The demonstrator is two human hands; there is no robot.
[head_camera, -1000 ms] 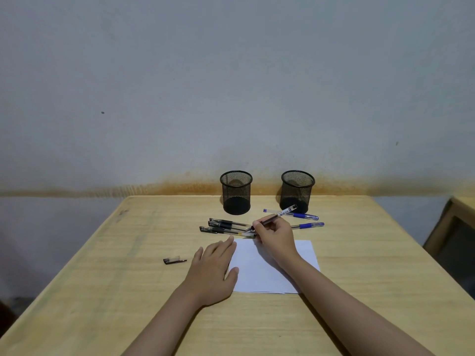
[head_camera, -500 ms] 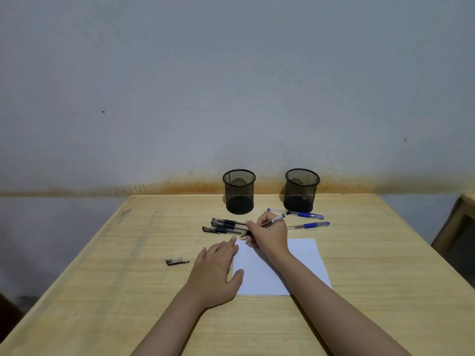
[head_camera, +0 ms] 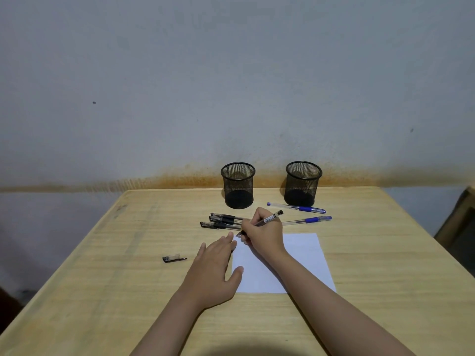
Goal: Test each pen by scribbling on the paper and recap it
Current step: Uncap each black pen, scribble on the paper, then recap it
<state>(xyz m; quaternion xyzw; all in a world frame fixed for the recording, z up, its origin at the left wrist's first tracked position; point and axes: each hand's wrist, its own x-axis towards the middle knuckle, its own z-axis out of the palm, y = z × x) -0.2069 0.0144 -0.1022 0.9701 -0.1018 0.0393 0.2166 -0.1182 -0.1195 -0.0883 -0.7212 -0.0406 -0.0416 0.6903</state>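
Uncapped black pen (head_camera: 267,220) slants tip-down at the far left corner of white paper (head_camera: 303,260); its cap (head_camera: 174,258) lies well left.

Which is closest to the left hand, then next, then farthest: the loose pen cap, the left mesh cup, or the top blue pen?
Measured from the left hand, in the head view:
1. Loose pen cap, on the table just to its left.
2. Left mesh cup, straight behind, near the wall.
3. Top blue pen, far back right, by the right mesh cup.
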